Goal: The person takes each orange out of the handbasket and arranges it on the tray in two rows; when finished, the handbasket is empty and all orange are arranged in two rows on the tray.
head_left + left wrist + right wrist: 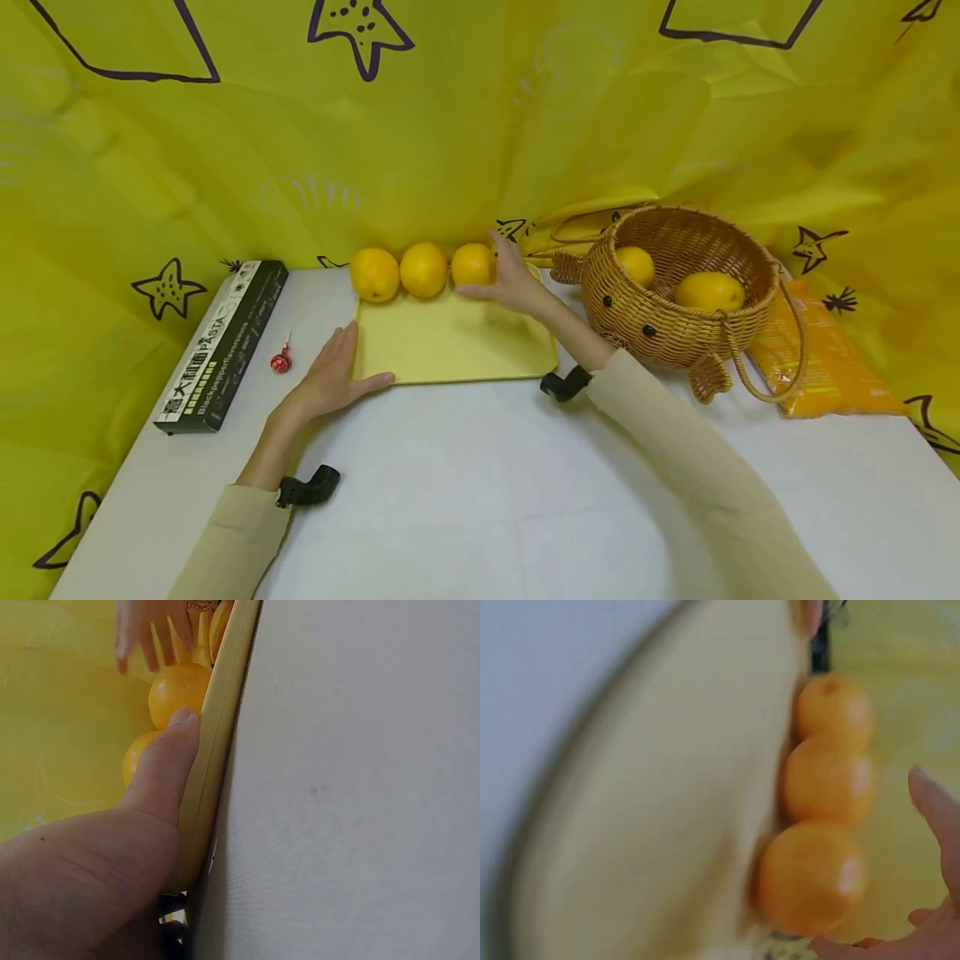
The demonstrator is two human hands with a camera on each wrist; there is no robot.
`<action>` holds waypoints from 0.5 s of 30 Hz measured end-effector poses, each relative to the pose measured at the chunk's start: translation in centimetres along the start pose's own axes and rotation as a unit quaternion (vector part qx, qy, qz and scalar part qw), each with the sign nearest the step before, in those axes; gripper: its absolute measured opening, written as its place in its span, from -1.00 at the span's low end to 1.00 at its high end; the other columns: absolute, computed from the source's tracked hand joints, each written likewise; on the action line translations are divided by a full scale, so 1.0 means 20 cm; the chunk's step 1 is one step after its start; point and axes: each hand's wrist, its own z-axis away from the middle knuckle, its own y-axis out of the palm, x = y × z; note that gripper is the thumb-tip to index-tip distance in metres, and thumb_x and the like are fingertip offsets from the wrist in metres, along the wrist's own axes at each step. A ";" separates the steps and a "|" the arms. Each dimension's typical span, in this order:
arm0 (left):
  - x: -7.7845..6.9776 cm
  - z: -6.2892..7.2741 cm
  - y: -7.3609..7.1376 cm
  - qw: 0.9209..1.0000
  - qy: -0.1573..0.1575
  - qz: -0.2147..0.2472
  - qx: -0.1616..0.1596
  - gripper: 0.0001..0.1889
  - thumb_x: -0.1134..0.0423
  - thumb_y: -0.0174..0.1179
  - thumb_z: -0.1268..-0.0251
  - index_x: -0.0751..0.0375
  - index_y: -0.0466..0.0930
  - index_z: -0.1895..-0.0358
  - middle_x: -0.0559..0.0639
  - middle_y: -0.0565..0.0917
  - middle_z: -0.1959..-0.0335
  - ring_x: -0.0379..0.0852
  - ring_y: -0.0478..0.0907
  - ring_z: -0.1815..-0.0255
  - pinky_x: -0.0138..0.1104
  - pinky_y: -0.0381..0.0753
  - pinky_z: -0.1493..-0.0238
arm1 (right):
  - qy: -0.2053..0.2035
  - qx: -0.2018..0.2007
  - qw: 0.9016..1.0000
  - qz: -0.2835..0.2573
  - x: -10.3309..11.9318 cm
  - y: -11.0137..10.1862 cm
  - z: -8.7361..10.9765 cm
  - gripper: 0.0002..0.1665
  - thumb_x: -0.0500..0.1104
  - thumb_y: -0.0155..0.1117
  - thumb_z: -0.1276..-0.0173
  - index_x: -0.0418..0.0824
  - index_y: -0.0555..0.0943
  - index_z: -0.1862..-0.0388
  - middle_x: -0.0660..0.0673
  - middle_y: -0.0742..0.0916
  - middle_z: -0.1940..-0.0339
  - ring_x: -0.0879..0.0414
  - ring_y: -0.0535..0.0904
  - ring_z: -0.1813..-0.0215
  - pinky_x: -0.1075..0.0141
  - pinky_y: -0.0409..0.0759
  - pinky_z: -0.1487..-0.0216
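Sleeves point(690, 467) before tray point(442, 346), long axis crosswise

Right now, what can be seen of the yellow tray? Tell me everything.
The tray is pale yellow, smooth and plastic-looking, roughly rectangular with rounded corners. It appears to lie flat on the white table. Three oranges sit in a row along its far edge, hiding part of it. The left hand touches its left end by the near corner; the right hand is over its far right part.
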 end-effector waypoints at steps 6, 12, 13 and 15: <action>0.01 -0.01 0.02 1.000 0.001 0.004 0.006 0.23 -0.30 0.18 -0.19 0.41 -0.45 -0.52 0.36 -0.31 -0.58 0.34 -0.36 -0.59 0.16 -0.27 -0.56 | -0.015 0.039 0.988 -0.150 0.07 -0.08 0.47 -0.06 -0.09 0.29 -0.36 -0.05 -0.01 -0.56 -0.25 0.24 -0.52 -0.15 0.22 -0.53 -0.06 0.34 -0.45; 0.01 -0.02 0.02 1.000 0.000 -0.002 0.007 0.23 -0.32 0.16 -0.20 0.40 -0.47 -0.52 0.35 -0.34 -0.58 0.33 -0.38 -0.59 0.16 -0.28 -0.56 | -0.009 0.039 0.980 -0.196 -0.03 -0.20 0.79 -0.25 -0.17 0.20 -0.42 -0.09 0.12 -0.50 -0.27 0.40 -0.41 -0.09 0.45 -0.37 0.30 0.58 -0.24; 0.02 -0.02 0.02 1.000 -0.001 -0.004 0.007 0.24 -0.33 0.16 -0.19 0.40 -0.47 -0.52 0.35 -0.34 -0.58 0.33 -0.38 -0.59 0.17 -0.28 -0.56 | -0.007 0.036 0.980 -0.196 -0.05 -0.22 0.81 -0.27 -0.17 0.19 -0.43 -0.10 0.14 -0.49 -0.27 0.41 -0.39 -0.03 0.48 -0.34 0.36 0.59 -0.19; 0.03 0.00 0.02 1.000 -0.004 -0.006 0.006 0.24 -0.34 0.16 -0.19 0.40 -0.47 -0.52 0.36 -0.33 -0.57 0.34 -0.38 -0.59 0.18 -0.28 -0.55 | -0.004 0.034 0.979 -0.200 -0.08 -0.25 0.84 -0.33 -0.18 0.18 -0.43 -0.15 0.20 -0.45 -0.24 0.45 -0.36 0.11 0.53 -0.27 0.43 0.60 -0.14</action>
